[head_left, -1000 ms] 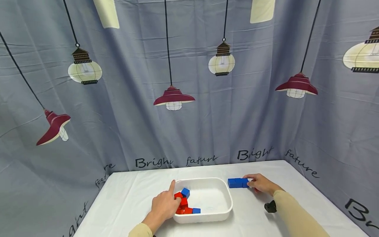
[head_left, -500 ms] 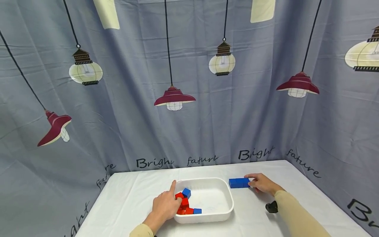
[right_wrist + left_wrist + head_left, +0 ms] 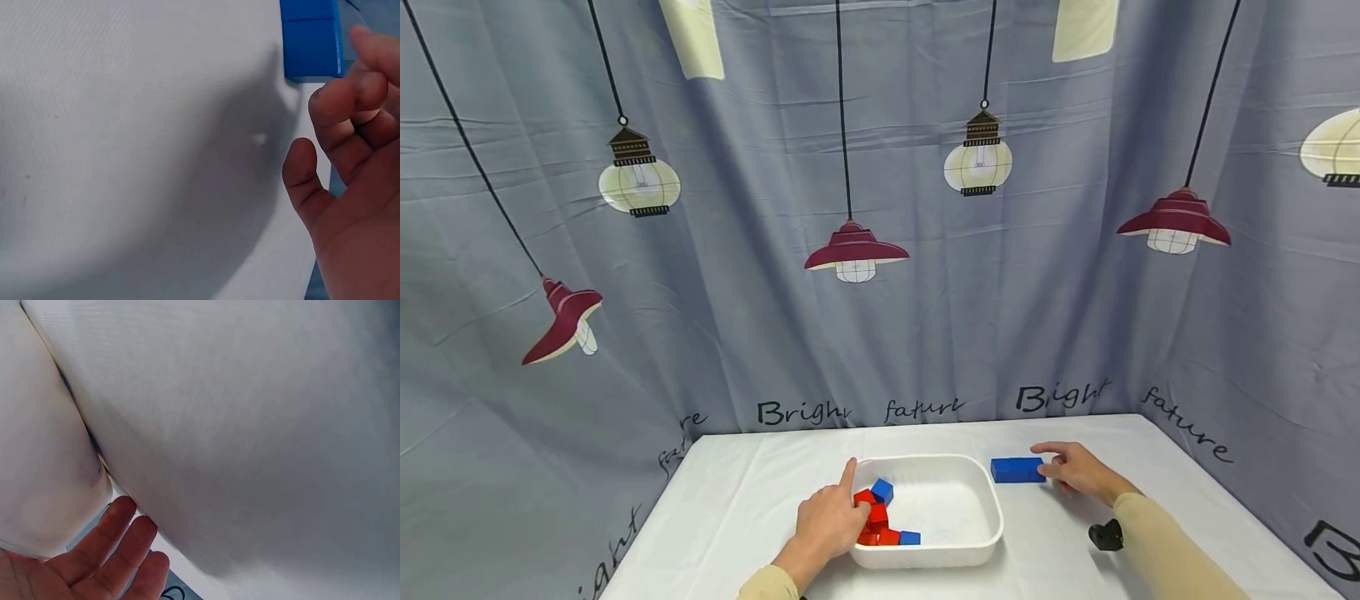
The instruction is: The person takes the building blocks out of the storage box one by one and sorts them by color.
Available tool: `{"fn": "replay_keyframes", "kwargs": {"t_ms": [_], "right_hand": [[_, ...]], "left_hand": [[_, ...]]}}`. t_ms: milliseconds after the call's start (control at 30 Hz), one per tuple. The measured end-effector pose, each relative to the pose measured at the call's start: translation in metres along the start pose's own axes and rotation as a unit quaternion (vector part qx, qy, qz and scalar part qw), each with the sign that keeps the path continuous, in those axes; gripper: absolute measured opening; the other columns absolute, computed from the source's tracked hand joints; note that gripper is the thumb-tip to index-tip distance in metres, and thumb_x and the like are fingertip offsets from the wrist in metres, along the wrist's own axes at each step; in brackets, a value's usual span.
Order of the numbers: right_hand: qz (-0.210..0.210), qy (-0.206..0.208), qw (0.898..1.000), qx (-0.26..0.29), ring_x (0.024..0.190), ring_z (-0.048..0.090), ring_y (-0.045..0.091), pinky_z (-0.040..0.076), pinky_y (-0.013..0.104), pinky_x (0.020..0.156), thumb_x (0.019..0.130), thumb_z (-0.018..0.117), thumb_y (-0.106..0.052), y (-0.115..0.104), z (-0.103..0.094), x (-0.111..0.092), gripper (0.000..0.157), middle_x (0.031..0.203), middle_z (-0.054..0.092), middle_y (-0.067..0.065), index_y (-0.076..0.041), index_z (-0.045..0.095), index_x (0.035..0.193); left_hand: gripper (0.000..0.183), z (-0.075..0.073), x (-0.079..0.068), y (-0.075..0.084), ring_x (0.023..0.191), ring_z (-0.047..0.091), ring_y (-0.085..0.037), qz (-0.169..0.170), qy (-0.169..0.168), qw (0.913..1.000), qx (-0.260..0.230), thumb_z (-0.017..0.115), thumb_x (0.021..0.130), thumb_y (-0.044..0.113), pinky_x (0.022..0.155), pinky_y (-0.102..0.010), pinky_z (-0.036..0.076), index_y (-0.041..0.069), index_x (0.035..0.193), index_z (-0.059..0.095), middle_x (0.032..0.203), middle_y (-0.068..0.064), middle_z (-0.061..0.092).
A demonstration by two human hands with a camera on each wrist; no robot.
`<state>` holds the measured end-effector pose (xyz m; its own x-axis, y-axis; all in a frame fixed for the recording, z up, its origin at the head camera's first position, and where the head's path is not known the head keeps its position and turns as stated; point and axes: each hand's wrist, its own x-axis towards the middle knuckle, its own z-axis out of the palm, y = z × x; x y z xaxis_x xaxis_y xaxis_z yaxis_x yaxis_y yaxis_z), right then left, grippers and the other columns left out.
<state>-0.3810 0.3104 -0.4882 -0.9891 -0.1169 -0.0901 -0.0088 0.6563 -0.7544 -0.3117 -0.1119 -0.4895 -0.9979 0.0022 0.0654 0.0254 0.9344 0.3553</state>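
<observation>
A white tray [image 3: 958, 552] stands on the table, with red cubes [image 3: 877, 515] and two blue cubes [image 3: 883, 492] [image 3: 910, 538] gathered at its left side. My left hand [image 3: 829, 518] holds the tray's left wall. Its thumb lies over the rim and its index finger points away along it; in the left wrist view, three fingers [image 3: 114, 540] are outside the wall. Beyond the tray's right side lies a straight row of blue cubes [image 3: 1017, 470]. My right hand [image 3: 1084, 472] hovers at the row's right end, index finger stretched above it and thumb apart, gripping nothing.
A white cloth covers the table [image 3: 760, 483], whose far edge meets a grey-blue curtain [image 3: 910, 342] printed with lamps and writing. A small black device [image 3: 1106, 535] sits at the right wrist, above the cloth.
The head view has shifted slightly, so everything sits further right. My right index finger has lifted a little off the blue row. The left hand keeps its place on the tray.
</observation>
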Motion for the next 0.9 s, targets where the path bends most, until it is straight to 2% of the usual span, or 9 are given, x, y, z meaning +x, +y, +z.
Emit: {"fn": "replay_keyframes", "kwargs": {"t_ms": [333,500,900], "right_hand": [[-0.029,-0.013,0.999,-0.015,0.064,0.047,0.018,0.038,0.028,0.058,0.094,0.071,-0.026,-0.029,0.003,-0.004,0.049,0.070,0.045,0.002,-0.003,0.059,0.136],[-0.046,-0.029,0.998,-0.009,0.063,0.046,0.017,0.038,0.027,0.057,0.092,0.073,-0.027,-0.043,0.006,-0.003,0.048,0.070,0.045,0.000,-0.005,0.062,0.133],[-0.085,-0.068,0.994,-0.005,0.061,0.044,0.014,0.036,0.025,0.055,0.088,0.077,-0.033,-0.069,0.010,-0.004,0.045,0.070,0.045,-0.001,-0.010,0.067,0.125]], "left_hand": [[0.074,-0.002,-0.002,0.001,0.087,0.061,-0.025,0.001,-0.004,1.0000,0.003,0.061,0.089,0.037,0.083,-0.054,0.053,0.015,0.155,0.038,0.109,-0.012,0.070],[0.074,-0.003,-0.002,0.002,0.086,0.061,-0.025,0.002,-0.001,1.0000,0.005,0.062,0.089,0.037,0.082,-0.054,0.052,0.016,0.155,0.038,0.106,-0.012,0.069],[0.073,-0.004,-0.001,0.001,0.094,0.063,-0.027,0.002,-0.002,1.0000,-0.003,0.060,0.090,0.038,0.085,-0.056,0.051,0.017,0.156,0.037,0.113,-0.013,0.069]]}}
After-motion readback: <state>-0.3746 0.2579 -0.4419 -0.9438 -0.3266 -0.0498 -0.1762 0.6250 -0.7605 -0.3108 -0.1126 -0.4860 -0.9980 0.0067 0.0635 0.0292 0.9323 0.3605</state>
